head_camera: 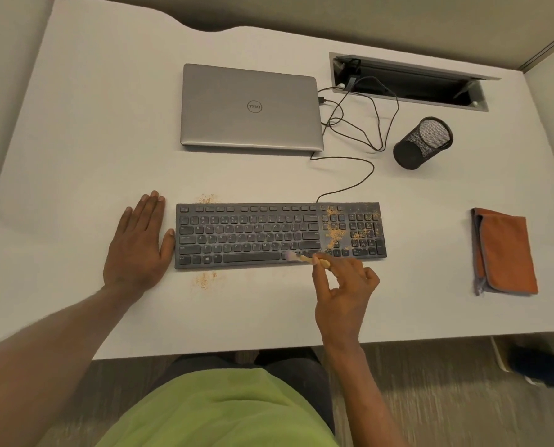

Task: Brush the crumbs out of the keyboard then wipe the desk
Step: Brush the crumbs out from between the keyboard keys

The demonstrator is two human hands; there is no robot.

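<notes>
A person in a green shirt (pixel 217 411) sits at a white desk (pixel 75 150), seen from above. A black keyboard (pixel 253 235) lies flat near the front edge of the desk, its cable (pixel 359 182) curling back toward a closed silver laptop (pixel 251 106) behind it.

The left hand (pixel 138 240) lies flat on the desk, palm down, fingers straight and close together, just beside the left end of the keyboard, with the thumb touching or nearly touching its edge. The right hand (pixel 343 295) hovers at the front edge of the keyboard, toward its right side. Its thumb and first fingers pinch the pale wooden handle of a small brush (pixel 304 258); the other fingers are loosely curled. The bristles point left and rest on the bottom row of keys, just right of the space bar.

Orange-brown crumbs (pixel 333 232) are thick over the right part of the keyboard, between the main keys and the number pad, with more scattered on the number pad. Two small patches of crumbs lie on the desk, one just behind the keyboard's left part and one just in front of it.

A folded orange cloth (pixel 504 253) lies well to the right of the keyboard. A black mesh cup (pixel 422 141) lies tipped on its side to the right of the laptop. Behind it, an open cable hatch (pixel 411 80) is set into the desk.
</notes>
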